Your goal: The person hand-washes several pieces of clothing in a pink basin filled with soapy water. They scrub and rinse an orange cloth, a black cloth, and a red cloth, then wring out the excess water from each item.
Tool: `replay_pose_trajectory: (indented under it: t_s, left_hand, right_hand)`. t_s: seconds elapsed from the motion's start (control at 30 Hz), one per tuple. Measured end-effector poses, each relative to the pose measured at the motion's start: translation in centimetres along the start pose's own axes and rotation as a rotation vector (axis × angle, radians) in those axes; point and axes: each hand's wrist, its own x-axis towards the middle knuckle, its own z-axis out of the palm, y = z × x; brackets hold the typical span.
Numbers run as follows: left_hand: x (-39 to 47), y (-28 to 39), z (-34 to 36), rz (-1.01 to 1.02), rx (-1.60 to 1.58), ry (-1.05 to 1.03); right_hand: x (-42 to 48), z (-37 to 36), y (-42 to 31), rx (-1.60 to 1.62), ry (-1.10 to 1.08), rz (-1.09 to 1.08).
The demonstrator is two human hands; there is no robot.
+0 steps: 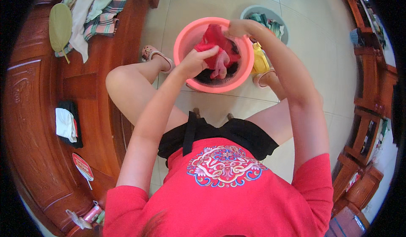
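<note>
A pink plastic bucket stands on the floor between the legs. Over its opening, my left hand grips a wet red cloth, with the thumb lying on top. Part of the cloth hangs down with a paler pink fold. Dark cloth lies lower in the bucket, in what looks like slightly foamy water. My right hand is blurred, with curled fingers, over the far right of the rim. It is close to the red cloth; whether it holds any of it is unclear.
Beyond the bucket on the right sits a grey basin with green and white cloth. A yellow jug stands beside the bucket. Along the left runs a wooden bench bearing clothes, a palm-leaf fan and a red hand fan.
</note>
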Motion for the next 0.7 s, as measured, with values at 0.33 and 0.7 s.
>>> replay_pose_trajectory:
  t_s: [0.33, 0.7]
  left_hand:
    - [0.1, -2.9, 0.9, 0.33, -0.681, 0.219]
    - [0.7, -4.9, 0.4, 0.241, -0.218, 0.645]
  right_hand:
    - [-6.8, 9.7, -7.7, 0.667, 0.72, -0.006]
    - [-6.1, 11.0, -12.8, 0.623, 1.327, -0.098]
